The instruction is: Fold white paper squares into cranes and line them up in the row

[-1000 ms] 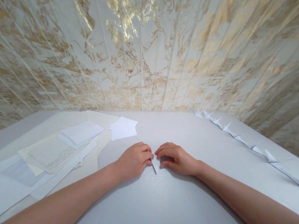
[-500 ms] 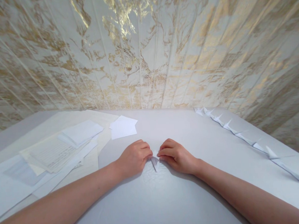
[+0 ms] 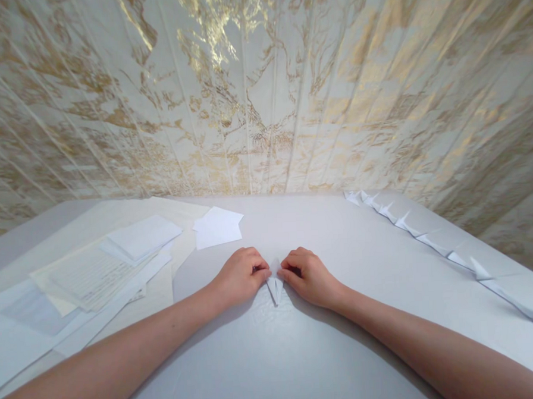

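A small folded piece of white paper [image 3: 275,290] stands between my two hands at the middle of the table, its narrow pointed end toward me. My left hand [image 3: 245,276] pinches its left side between thumb and fingers. On the right side, my right hand [image 3: 307,276] grips it the same way, fingertips curled in. Part of the paper's upper end shows between the fingertips; its side edges are hidden by them.
A row of folded white paper figures [image 3: 401,221] runs along the table's right edge. Left lie stacked loose papers [image 3: 96,277], some with writing. Small white sheets [image 3: 218,228] lie beyond my left hand. A patterned gold-and-white wall [image 3: 261,92] rises behind the table [image 3: 275,366].
Both thumbs have shifted on the folded paper, and its pointed near end now faces me more squarely, showing a centre crease. The hands stay in nearly the same place.
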A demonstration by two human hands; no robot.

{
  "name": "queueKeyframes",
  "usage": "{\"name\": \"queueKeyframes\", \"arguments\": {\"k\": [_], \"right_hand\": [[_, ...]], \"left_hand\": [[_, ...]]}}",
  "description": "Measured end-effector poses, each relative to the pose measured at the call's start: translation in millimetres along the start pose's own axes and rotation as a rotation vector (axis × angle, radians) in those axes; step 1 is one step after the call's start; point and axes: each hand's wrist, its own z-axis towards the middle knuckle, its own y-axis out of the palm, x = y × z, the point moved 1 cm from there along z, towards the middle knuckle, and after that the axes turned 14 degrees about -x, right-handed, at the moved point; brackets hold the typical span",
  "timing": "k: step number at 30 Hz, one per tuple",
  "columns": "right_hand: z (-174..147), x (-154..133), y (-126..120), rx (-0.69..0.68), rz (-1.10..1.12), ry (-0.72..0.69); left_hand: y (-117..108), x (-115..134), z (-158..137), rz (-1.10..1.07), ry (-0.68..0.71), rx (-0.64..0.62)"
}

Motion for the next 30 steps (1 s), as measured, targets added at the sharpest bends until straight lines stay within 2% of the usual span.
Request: {"name": "queueKeyframes", "arguments": {"k": [5,17,20,25,30], "right_hand": [[0,-1,1,-0.012,-0.028,0.020],[-3,0,6,-0.009,-0.081,0.060],[-3,-1,5,-0.017,-0.063,0.047],[-1,-2,3,-0.011,0.013,0.104],[0,-1,4,-0.028,-0.026,0.096]], "left_hand": [[3,2,2,-0.002,-0.048,0.019],[9,1,2,0.017,-0.047,0.048],[11,2,3,0.051,-0.068,0.058],[13,7,2,0.082,-0.067,0.058],[13,10,2,0.100,-0.077,0.036]]}}
